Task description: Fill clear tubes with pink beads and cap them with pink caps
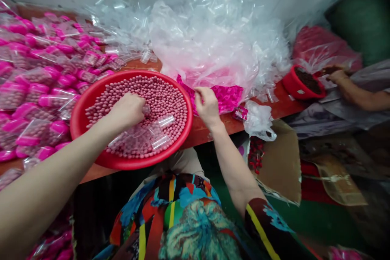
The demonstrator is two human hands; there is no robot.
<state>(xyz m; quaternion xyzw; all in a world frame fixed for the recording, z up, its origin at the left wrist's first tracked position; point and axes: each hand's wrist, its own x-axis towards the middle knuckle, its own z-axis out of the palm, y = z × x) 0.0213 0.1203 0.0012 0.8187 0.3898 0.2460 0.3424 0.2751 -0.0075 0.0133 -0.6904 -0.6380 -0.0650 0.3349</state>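
Clear tube (146, 109), 1 pc.: in red basin (131, 165), over the beads, at R side of L hand; mostly hidden, long axis can't be told. Listing L to R:

Capped tubes (42, 101), lge. qty.: heaped on table (284, 106), L of basin; pink caps, beads inside.

L hand (128, 109): fingers curled, appar. pinching the clear tube; nearer to it than R hand.

Pink beads (166, 96): spread across basin, around & under L hand.

Loose tubes (161, 142), sev.: lying on beads, near side of basin.

Plastic bag (201, 44), translucent: beyond basin.

R hand (207, 105): just R of basin; thumb & index tips close tog.; cap between them or not, can't tell.

Loose caps (230, 96), pink: at bag's near edge, both sides of R fingertips; R hand nearer.

White bag (258, 120): table edge, R of caps.

Red bowl (289, 84), dark contents: far R, co-worker's hand (337, 76) near.
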